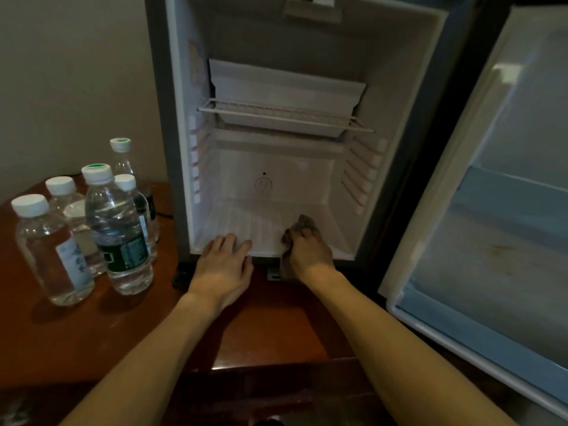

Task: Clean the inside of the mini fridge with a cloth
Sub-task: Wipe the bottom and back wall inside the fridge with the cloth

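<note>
- The mini fridge stands open before us, its door swung wide at right and walling off that side.
- Our left hand and right hand, which grips a cloth, fill the front lip of the ribbed floor; the floor behind lies free.
- A wire shelf and white tray cap our headroom.
- Water bottles crowd the wooden table at left.

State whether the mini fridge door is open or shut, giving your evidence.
Open: the door is swung out to the right, exposing the fridge interior.
</note>
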